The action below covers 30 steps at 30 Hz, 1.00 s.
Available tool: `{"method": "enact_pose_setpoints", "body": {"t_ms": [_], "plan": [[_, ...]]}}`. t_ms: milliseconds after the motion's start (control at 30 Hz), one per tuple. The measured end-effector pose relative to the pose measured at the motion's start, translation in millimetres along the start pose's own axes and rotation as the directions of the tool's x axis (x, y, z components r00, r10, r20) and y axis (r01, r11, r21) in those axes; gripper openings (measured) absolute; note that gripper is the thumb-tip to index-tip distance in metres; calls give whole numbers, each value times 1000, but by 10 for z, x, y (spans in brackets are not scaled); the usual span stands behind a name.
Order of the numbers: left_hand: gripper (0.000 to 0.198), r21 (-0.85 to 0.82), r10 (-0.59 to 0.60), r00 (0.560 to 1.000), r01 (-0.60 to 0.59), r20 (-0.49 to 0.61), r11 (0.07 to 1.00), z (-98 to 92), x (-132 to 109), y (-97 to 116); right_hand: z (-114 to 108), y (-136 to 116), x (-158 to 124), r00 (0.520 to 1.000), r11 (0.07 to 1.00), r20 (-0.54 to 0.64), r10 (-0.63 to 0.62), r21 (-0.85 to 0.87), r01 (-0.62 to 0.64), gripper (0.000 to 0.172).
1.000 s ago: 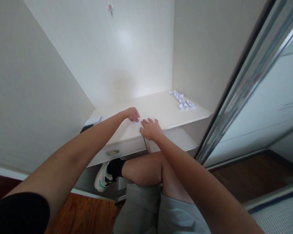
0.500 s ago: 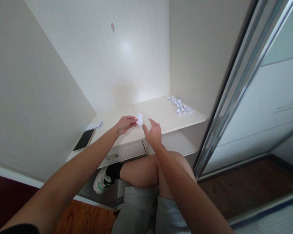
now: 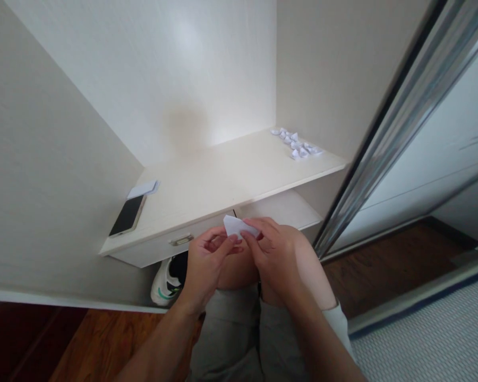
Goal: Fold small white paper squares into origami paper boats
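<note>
White surface point(image 3: 199, 178), beyond; paper piece point(image 3: 233, 225), between my left hand point(image 3: 210, 257) and right hand point(image 3: 276, 252), pinched by both.

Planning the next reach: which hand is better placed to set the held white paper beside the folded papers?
Probably the right hand: both grip the white paper, but the folded papers lie at the right end of the shelf, nearer that hand than the left hand.
</note>
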<state>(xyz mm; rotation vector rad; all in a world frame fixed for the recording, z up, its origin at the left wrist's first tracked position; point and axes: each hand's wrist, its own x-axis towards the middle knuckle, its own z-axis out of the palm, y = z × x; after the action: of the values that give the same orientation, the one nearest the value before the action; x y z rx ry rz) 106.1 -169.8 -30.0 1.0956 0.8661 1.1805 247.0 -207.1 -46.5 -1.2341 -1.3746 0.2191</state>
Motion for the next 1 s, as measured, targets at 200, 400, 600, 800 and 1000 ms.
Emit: {"method": "enact_pose_setpoints", "body": {"t_ms": [200,400,600,800,1000], "plan": [[23,-35,67,995,-69,-68,997,-29,-96,-71,104,-70,-25,992,988,-60,-111,-118,103,22],[20,19,88,993,-86,-79,996,-153,-161,-52,187,-137,-42,996,992,-22,-83,-98,81,19],[18,84,104,991,-97,-86,992,-243,-187,-7,242,-221,-3,998,999,-44,-37,-41,35,17],[21,116,109,990,-98,-89,988,-268,-191,-20,248,-216,-31,994,987,3,-112,-119,112,14],[15,171,155,986,-143,-61,975,-261,-189,-30,204,-214,-11,999,992,47,-4,-123,9,15]]}}
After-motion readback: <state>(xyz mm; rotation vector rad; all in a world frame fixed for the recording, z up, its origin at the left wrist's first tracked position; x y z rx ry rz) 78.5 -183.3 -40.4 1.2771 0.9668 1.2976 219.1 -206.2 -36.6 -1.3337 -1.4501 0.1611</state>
